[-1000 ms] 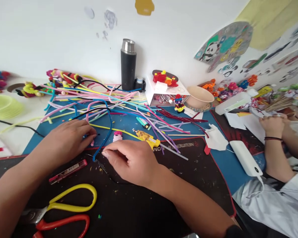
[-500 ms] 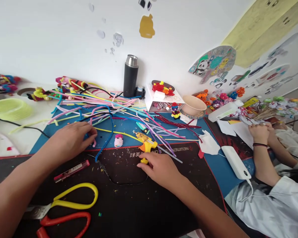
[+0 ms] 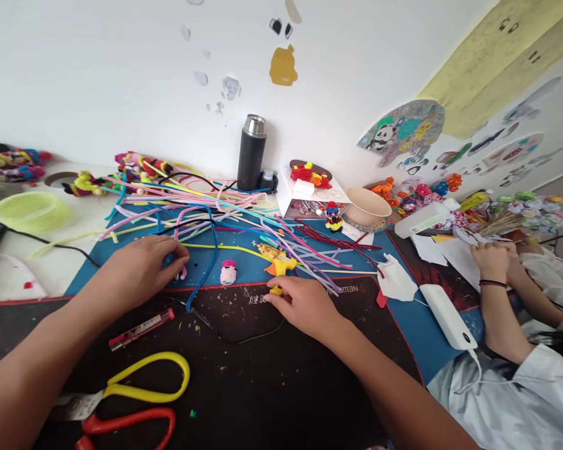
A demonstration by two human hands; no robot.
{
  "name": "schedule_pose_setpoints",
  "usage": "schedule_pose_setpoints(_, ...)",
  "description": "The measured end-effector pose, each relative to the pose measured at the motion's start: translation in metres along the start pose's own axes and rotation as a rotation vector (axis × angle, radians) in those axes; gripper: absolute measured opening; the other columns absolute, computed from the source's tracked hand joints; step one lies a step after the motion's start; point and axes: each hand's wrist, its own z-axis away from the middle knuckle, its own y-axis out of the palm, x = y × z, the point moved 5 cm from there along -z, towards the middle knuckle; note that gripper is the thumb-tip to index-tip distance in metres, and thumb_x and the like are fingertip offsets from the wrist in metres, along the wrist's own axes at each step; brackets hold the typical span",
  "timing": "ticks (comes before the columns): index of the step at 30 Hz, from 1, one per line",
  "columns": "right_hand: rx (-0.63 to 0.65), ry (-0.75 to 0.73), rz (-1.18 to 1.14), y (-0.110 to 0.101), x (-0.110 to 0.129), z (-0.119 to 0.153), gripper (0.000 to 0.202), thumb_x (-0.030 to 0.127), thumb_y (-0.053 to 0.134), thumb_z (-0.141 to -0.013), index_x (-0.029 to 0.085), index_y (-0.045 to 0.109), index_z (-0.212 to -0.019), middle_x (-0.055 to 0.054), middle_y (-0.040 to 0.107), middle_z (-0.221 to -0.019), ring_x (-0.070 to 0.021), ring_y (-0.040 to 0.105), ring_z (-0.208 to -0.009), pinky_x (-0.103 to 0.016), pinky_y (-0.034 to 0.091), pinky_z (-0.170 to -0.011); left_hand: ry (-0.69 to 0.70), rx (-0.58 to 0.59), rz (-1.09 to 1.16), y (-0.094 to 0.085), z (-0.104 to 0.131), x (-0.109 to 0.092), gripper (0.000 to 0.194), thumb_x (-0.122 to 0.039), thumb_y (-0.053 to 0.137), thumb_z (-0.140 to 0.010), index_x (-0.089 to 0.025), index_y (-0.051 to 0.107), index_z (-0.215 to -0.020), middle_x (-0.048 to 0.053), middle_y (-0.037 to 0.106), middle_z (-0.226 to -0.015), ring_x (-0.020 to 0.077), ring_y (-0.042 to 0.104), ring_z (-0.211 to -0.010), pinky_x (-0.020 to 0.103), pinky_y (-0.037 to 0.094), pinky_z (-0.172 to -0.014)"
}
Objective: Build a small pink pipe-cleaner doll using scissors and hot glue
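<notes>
My left hand (image 3: pixel 141 265) is at the left of the mat's back edge, fingers curled and thumb drawn in. A small blue thing (image 3: pixel 169 257) shows between thumb and fingers, too covered to identify. Beside those fingertips lie a pink pipe cleaner (image 3: pixel 182 273) and a bent blue one (image 3: pixel 212 262). My right hand (image 3: pixel 309 306) is closed around the handle of a yellow hot glue gun (image 3: pixel 281 265), its nozzle pointing left and away. Between my hands stands a small pink and white pipe-cleaner piece (image 3: pixel 228 273).
Scissors (image 3: pixel 145 390) and a red pen-like case (image 3: pixel 141 329) lie on the black mat (image 3: pixel 244 387). Behind are piled pipe cleaners (image 3: pixel 192 203), a black flask (image 3: pixel 252 153), a white box (image 3: pixel 288 199) and a bowl (image 3: pixel 368 207). A power bank (image 3: pixel 448 317) lies near a co-worker's arms (image 3: pixel 500 300).
My right hand has pushed the glue gun a little farther back toward the pipe cleaners. The view has tilted slightly upward. My left hand stays at about the same spot.
</notes>
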Motion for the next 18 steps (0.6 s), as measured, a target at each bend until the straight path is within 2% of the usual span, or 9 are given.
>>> schedule_pose_setpoints(2,-0.057,-0.004,-0.106,-0.001,0.007,-0.001,0.020,0.039,0.079,-0.103,0.026,0.084,-0.116,0.000,0.083,-0.085,-0.0174,0.073,-0.071,-0.029,0.049,-0.069,-0.086,-0.074,0.155,-0.011,0.003,-0.006,0.033,-0.054,0.056,-0.087,-0.025,0.071,-0.083,0.008,0.079,-0.091,0.0286,0.067,-0.084,0.036,0.051,-0.083)
schedule_pose_setpoints(3,-0.087,-0.012,-0.175,-0.002,0.012,-0.002,0.020,0.041,0.078,-0.103,0.025,0.084,-0.113,0.001,0.080,-0.078,-0.0168,0.071,-0.068,-0.028,0.049,-0.067,-0.138,-0.063,0.280,-0.014,0.005,-0.009,0.032,-0.055,0.063,-0.089,-0.025,0.074,-0.088,0.005,0.079,-0.091,0.0252,0.065,-0.082,0.032,0.050,-0.080)
schedule_pose_setpoints(4,-0.119,-0.025,-0.247,-0.003,0.018,-0.005,0.020,0.042,0.076,-0.103,0.025,0.084,-0.110,0.002,0.076,-0.072,-0.0164,0.069,-0.065,-0.028,0.049,-0.066,-0.191,-0.082,0.434,-0.018,0.008,-0.013,0.035,-0.059,0.069,-0.086,-0.025,0.074,-0.084,0.003,0.077,-0.083,0.0227,0.062,-0.077,0.029,0.049,-0.075)
schedule_pose_setpoints(7,-0.198,-0.071,-0.453,-0.001,0.036,-0.019,0.021,0.041,0.072,-0.105,0.023,0.083,-0.106,0.003,0.069,-0.067,-0.0149,0.063,-0.062,-0.027,0.047,-0.063,-0.291,-0.060,0.890,-0.019,0.012,-0.026,0.046,-0.066,0.089,-0.070,-0.022,0.076,-0.076,0.001,0.071,-0.076,0.0196,0.059,-0.074,0.028,0.049,-0.071)
schedule_pose_setpoints(9,-0.224,-0.081,-0.552,0.003,0.049,-0.033,0.022,0.041,0.070,-0.106,0.023,0.083,-0.105,0.003,0.065,-0.065,-0.0140,0.058,-0.058,-0.027,0.044,-0.059,-0.361,-0.022,1.112,-0.013,0.013,-0.031,0.052,-0.062,0.101,-0.056,-0.020,0.077,-0.073,0.002,0.070,-0.073,0.0171,0.056,-0.070,0.027,0.046,-0.066)
schedule_pose_setpoints(11,-0.210,-0.117,-0.640,0.009,0.065,-0.048,0.022,0.040,0.069,-0.107,0.022,0.082,-0.106,0.002,0.068,-0.070,-0.0139,0.059,-0.061,-0.027,0.045,-0.060,-0.395,-0.009,1.244,-0.007,0.014,-0.032,0.055,-0.061,0.105,-0.052,-0.018,0.078,-0.071,0.002,0.069,-0.073,0.0154,0.055,-0.070,0.025,0.044,-0.066)
schedule_pose_setpoints(13,-0.216,-0.142,-0.687,0.012,0.080,-0.061,0.019,0.037,0.071,-0.106,0.022,0.082,-0.106,0.002,0.068,-0.070,-0.0137,0.059,-0.061,-0.026,0.045,-0.059,-0.395,0.002,1.324,-0.003,0.014,-0.032,0.054,-0.060,0.107,-0.054,-0.017,0.078,-0.072,0.001,0.068,-0.073,0.0141,0.053,-0.070,0.024,0.043,-0.065)
schedule_pose_setpoints(18,-0.299,-0.150,-0.699,0.012,0.097,-0.073,0.016,0.034,0.071,-0.102,0.022,0.082,-0.102,0.006,0.056,-0.061,-0.0121,0.052,-0.054,-0.025,0.041,-0.055,-0.394,0.007,1.398,0.002,0.016,-0.030,0.049,-0.054,0.107,-0.060,-0.016,0.080,-0.076,0.001,0.066,-0.074,0.0130,0.049,-0.070,0.024,0.041,-0.064)
